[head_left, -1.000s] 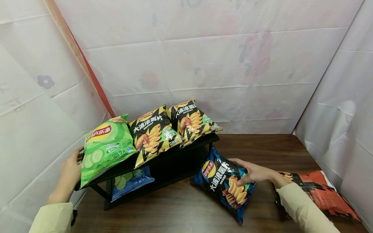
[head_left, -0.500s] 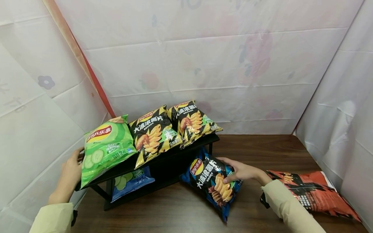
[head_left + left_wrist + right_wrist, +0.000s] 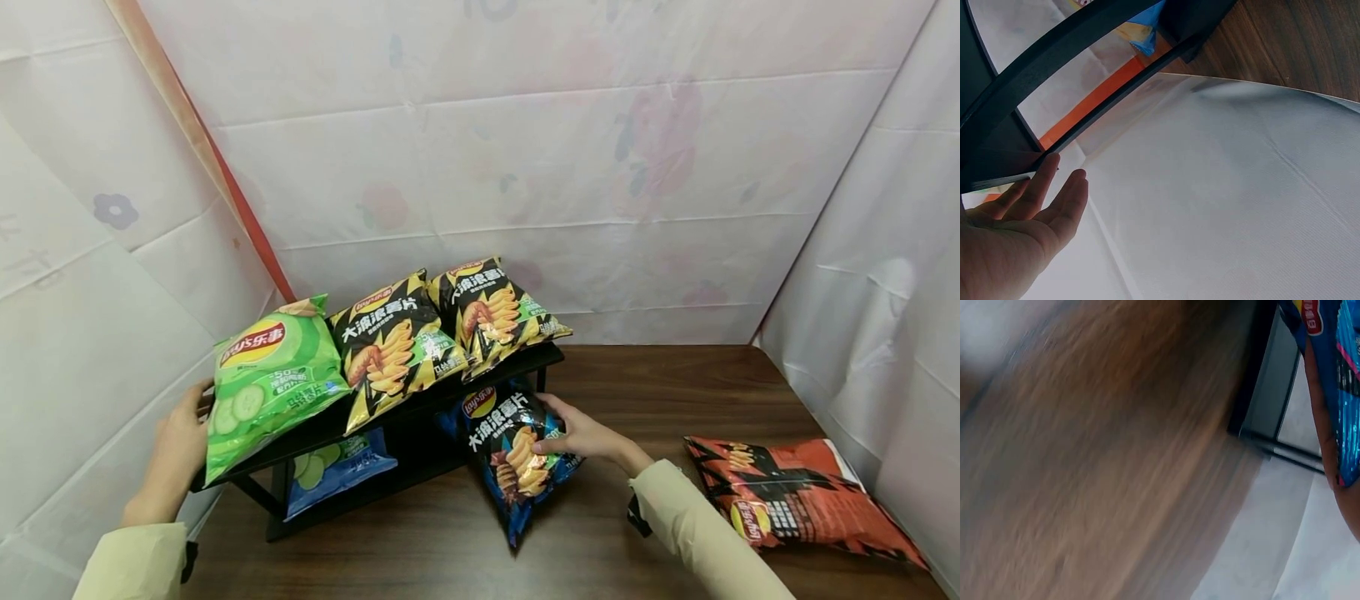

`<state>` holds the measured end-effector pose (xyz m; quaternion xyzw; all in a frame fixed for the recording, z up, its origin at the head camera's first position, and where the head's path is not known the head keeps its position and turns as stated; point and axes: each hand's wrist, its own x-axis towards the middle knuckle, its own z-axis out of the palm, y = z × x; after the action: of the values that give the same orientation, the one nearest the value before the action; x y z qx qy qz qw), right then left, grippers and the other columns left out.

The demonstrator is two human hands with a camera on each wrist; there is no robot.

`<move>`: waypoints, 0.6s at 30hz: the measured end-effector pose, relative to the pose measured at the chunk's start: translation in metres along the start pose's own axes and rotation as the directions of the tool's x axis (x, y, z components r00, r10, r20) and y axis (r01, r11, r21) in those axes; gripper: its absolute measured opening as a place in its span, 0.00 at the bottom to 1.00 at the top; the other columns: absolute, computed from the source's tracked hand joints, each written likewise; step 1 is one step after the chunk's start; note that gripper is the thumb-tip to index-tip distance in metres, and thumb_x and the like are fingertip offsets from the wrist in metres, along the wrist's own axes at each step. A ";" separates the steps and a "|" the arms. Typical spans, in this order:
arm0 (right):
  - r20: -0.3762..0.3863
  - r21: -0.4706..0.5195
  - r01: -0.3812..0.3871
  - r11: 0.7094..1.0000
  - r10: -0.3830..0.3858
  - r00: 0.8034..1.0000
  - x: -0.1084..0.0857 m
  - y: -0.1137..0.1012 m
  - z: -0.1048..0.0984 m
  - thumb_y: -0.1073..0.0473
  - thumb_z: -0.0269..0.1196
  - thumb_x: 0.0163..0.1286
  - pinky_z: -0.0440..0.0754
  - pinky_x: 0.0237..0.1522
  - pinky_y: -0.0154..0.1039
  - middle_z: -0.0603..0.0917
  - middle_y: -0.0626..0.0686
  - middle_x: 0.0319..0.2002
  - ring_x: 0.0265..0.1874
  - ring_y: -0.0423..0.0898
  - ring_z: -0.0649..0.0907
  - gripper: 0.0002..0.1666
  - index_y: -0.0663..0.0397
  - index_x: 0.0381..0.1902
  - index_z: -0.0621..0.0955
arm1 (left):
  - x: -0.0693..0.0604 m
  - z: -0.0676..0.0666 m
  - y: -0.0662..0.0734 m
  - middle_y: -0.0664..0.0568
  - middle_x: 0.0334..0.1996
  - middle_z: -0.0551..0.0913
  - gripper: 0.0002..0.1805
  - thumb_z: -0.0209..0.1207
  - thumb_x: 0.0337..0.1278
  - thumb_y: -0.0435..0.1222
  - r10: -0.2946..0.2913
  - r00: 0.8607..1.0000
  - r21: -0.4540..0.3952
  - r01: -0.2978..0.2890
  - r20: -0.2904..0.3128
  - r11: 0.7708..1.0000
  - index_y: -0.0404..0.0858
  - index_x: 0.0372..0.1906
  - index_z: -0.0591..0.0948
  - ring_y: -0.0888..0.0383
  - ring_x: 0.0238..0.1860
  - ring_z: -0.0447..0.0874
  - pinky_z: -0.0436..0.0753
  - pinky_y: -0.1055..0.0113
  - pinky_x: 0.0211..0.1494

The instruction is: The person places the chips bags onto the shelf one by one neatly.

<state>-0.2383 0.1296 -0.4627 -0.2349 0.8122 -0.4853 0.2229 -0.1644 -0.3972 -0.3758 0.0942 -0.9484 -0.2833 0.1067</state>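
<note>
My right hand [image 3: 588, 433] grips a blue-and-black bag of potato chips [image 3: 510, 467] by its right side, thumb on the front. The bag's upper left end is inside the lower level of a black two-tier rack [image 3: 427, 458]; its lower corner points toward me over the table. In the right wrist view only the edge of the chip bag [image 3: 1349, 419] and part of the hand show. At the rack's left end, my left hand [image 3: 178, 442] touches the frame beside a green chip bag [image 3: 277, 375]. Its fingers look nearly straight in the left wrist view; the thumb is hidden.
Two black-and-yellow chip bags [image 3: 397, 342] lie beside the green one on the top shelf. Down on the lower shelf, at left, is a blue chip bag [image 3: 345, 475]. A red-and-black chip bag [image 3: 810, 500] lies on the wooden table at right. White cloth walls enclose the table.
My right hand has carried the blue-and-black chip bag leftward, from beside the rack's right end into its lower opening. The left hand stays at the rack's left end.
</note>
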 end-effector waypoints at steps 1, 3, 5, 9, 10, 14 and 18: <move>-0.012 0.010 -0.010 1.000 0.010 1.000 0.002 0.000 0.003 0.45 0.65 0.57 0.58 0.64 0.63 0.48 0.58 0.72 0.70 0.59 0.51 0.53 0.46 0.72 0.48 | 0.000 0.000 0.000 0.21 0.55 0.65 0.35 0.40 0.67 0.48 0.001 1.000 -0.001 -0.001 0.000 1.000 0.28 0.69 0.51 0.27 0.54 0.64 0.66 0.35 0.49; -0.035 0.023 -0.021 1.000 0.021 0.999 0.008 0.000 0.008 0.45 0.65 0.57 0.58 0.64 0.63 0.48 0.58 0.72 0.70 0.59 0.51 0.54 0.48 0.72 0.48 | 0.000 0.000 -0.001 0.21 0.56 0.65 0.35 0.40 0.67 0.48 0.001 1.000 -0.006 -0.001 0.003 1.000 0.28 0.69 0.50 0.27 0.54 0.64 0.66 0.35 0.50; -0.056 0.030 -0.028 0.999 0.029 0.998 0.013 0.001 0.014 0.44 0.65 0.57 0.58 0.64 0.63 0.47 0.58 0.72 0.70 0.59 0.51 0.54 0.49 0.72 0.47 | 0.000 0.000 0.000 0.21 0.56 0.65 0.35 0.40 0.67 0.48 0.005 1.000 -0.007 -0.005 0.002 1.000 0.28 0.69 0.50 0.27 0.54 0.64 0.66 0.35 0.49; -0.097 0.039 -0.032 0.999 0.036 0.995 0.023 0.000 0.023 0.43 0.65 0.56 0.58 0.64 0.63 0.48 0.58 0.72 0.70 0.59 0.52 0.55 0.50 0.72 0.48 | 0.000 -0.001 0.001 0.20 0.55 0.64 0.36 0.40 0.67 0.48 0.002 1.000 -0.003 -0.002 0.007 1.000 0.28 0.69 0.50 0.26 0.53 0.64 0.66 0.35 0.49; -0.105 0.043 -0.033 0.999 0.037 0.994 0.025 0.000 0.025 0.43 0.65 0.56 0.58 0.64 0.63 0.48 0.58 0.72 0.70 0.59 0.52 0.55 0.50 0.72 0.48 | 0.000 -0.001 0.001 0.20 0.55 0.64 0.36 0.40 0.67 0.48 0.002 1.000 -0.002 -0.002 0.008 1.000 0.27 0.69 0.50 0.26 0.53 0.64 0.66 0.35 0.49; -0.131 0.075 -0.031 0.997 0.041 0.991 0.034 -0.004 0.033 0.42 0.65 0.56 0.58 0.64 0.62 0.48 0.57 0.72 0.70 0.59 0.51 0.56 0.49 0.72 0.47 | 0.000 -0.001 0.002 0.20 0.56 0.64 0.37 0.40 0.67 0.49 -0.007 1.000 -0.011 0.007 0.017 1.000 0.28 0.69 0.49 0.26 0.54 0.63 0.66 0.34 0.49; -0.156 0.090 -0.025 0.996 0.039 0.987 0.044 -0.006 0.040 0.42 0.65 0.56 0.58 0.64 0.63 0.47 0.56 0.72 0.70 0.59 0.51 0.56 0.48 0.72 0.47 | 0.001 -0.002 0.002 0.20 0.56 0.63 0.37 0.40 0.67 0.50 -0.012 1.000 -0.012 0.013 0.021 1.000 0.28 0.69 0.49 0.25 0.54 0.63 0.66 0.34 0.49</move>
<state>-0.2484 0.0738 -0.4806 -0.1727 0.8089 -0.5337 0.1760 -0.1650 -0.3969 -0.3729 0.0966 -0.9472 -0.2906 0.0956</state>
